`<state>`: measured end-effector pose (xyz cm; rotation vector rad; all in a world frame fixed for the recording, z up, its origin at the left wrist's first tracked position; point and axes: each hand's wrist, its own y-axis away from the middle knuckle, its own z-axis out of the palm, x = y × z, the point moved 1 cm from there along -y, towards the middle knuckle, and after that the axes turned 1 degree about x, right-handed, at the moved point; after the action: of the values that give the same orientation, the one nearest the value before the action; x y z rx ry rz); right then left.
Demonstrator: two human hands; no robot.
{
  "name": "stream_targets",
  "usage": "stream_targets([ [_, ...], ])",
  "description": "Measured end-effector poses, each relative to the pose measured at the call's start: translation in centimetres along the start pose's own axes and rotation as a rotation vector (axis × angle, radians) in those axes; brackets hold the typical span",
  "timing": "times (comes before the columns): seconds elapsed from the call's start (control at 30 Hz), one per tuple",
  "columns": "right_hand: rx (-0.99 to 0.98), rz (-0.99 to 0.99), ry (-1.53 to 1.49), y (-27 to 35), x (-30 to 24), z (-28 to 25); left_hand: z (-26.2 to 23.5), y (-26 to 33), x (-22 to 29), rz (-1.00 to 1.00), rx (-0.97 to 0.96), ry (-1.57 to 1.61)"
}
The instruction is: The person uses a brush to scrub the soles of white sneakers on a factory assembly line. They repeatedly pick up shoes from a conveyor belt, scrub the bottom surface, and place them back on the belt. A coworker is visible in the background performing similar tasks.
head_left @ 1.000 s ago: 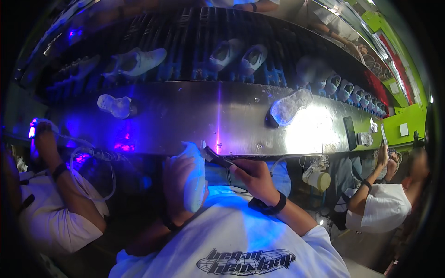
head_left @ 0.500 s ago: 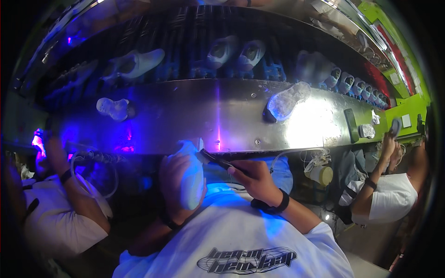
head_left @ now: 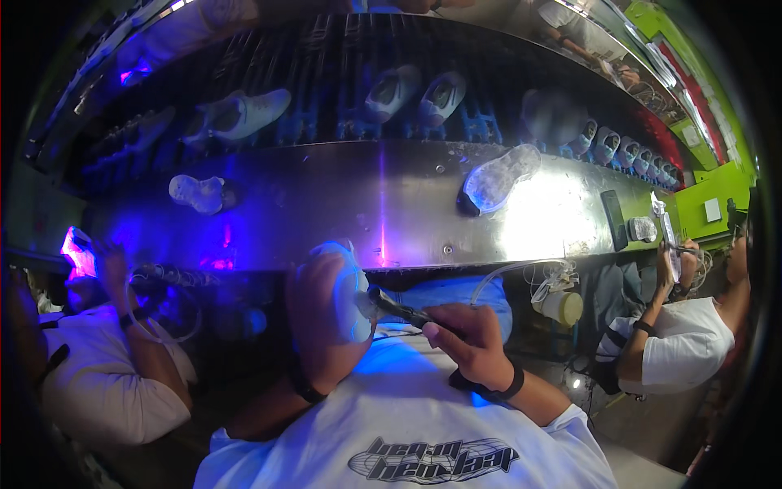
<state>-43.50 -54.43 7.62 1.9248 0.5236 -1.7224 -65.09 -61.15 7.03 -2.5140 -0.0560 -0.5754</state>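
My left hand (head_left: pixel 326 326) is closed around a pale shoe (head_left: pixel 350 281), held in front of me just off the bench's near edge. Blue light falls on the shoe, and a bright blue line runs along its side. In my right hand (head_left: pixel 482 349) is a dark-handled brush (head_left: pixel 401 308), gripped between thumb and fingers. Its tip meets the shoe's right side low down; my hand and the blue glare hide the finer detail there. Two pale soles lie on the metal bench beyond, a left one (head_left: pixel 198 194) and a right one (head_left: pixel 502 175).
Behind the metal bench (head_left: pixel 326 204) runs a dark conveyor (head_left: pixel 326 90) carrying several white shoes (head_left: pixel 444 98). Co-workers sit close on both sides, the left one (head_left: pixel 106 367) and the right one (head_left: pixel 688 334). A pale yellow pot (head_left: pixel 564 308) with tubing hangs below the bench edge.
The brush has moved down and right along the shoe with my right hand. My left hand has turned the shoe, so its side faces the brush. The right co-worker has raised a sole-like piece.
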Motion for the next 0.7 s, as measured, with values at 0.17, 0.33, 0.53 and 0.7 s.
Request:
stream_targets([
  [0.17,0.085,-0.202,0.176,0.0,-1.0,-0.8,0.6,-1.9,0.3,-0.018,0.006,0.019],
  [0.33,0.189,-0.241,0.351,-0.2,-2.5,-1.9,1.2,-3.3,0.6,-0.047,-0.006,0.008],
  [0.53,0.186,-0.464,0.527,-2.8,-3.2,-4.1,0.8,-5.1,0.2,-0.067,-0.122,0.012],
  [0.7,0.099,-0.421,0.389,-5.4,-2.5,-4.2,0.6,-6.3,-1.1,-0.051,-0.144,0.025],
])
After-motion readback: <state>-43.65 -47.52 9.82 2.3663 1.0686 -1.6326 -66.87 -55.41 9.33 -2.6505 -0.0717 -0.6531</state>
